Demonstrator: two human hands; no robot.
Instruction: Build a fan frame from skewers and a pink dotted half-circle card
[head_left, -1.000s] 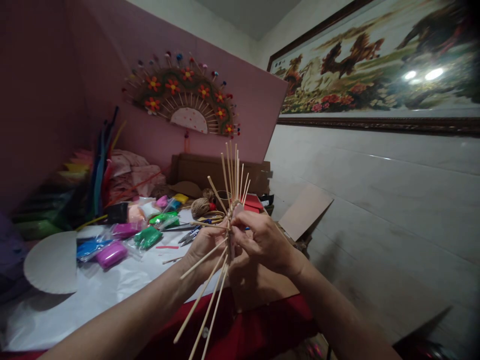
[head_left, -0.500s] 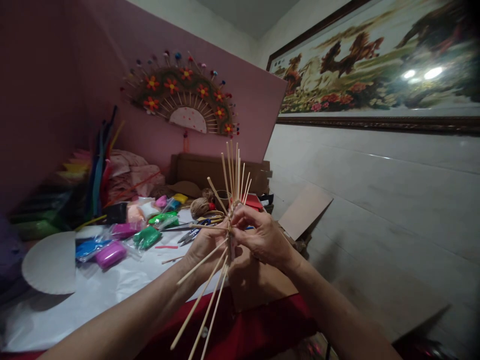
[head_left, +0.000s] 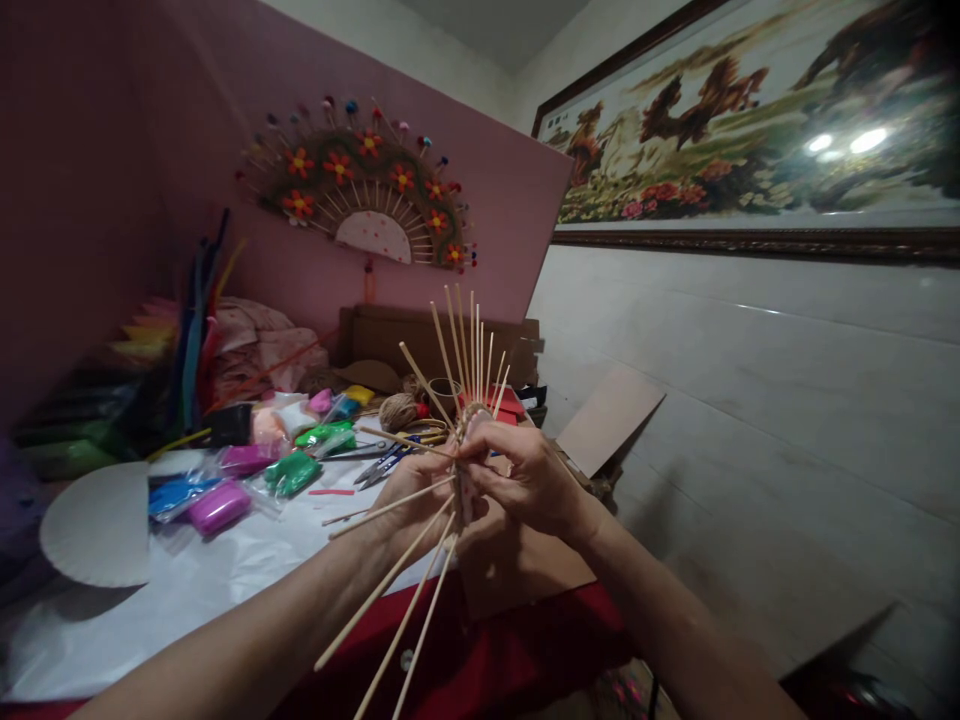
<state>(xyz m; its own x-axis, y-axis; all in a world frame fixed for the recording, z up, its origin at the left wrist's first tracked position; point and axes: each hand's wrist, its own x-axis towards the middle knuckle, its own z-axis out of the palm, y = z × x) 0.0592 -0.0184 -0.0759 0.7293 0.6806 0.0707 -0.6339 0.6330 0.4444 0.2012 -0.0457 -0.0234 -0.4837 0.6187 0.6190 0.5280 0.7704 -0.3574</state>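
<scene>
Between my hands is a half-made fan (head_left: 464, 497), a pale spotted base seen nearly edge-on with several thin wooden sticks spreading up, left and down toward me. Twisted cord runs along its edge near the top. My left hand (head_left: 415, 500) grips the base from the left, its fingers partly hidden behind the sticks. My right hand (head_left: 519, 475) is closed at the upper right of the base, thumb and fingers pinched at the edge by the cord. Exactly what lies in that pinch is too small to make out.
Bags of coloured clay (head_left: 293, 472), scissors (head_left: 386, 462) and a twine ball (head_left: 398, 412) lie on the white-covered table (head_left: 247, 600). A white half-disc (head_left: 96, 525) is at the left. A finished fan (head_left: 375, 200) hangs on the pink board. Cardboard (head_left: 611, 420) leans at the wall.
The fan has turned slightly in my hands; its left and lower sticks now reach further left and the upper ones spread wider. Both hands keep their hold.
</scene>
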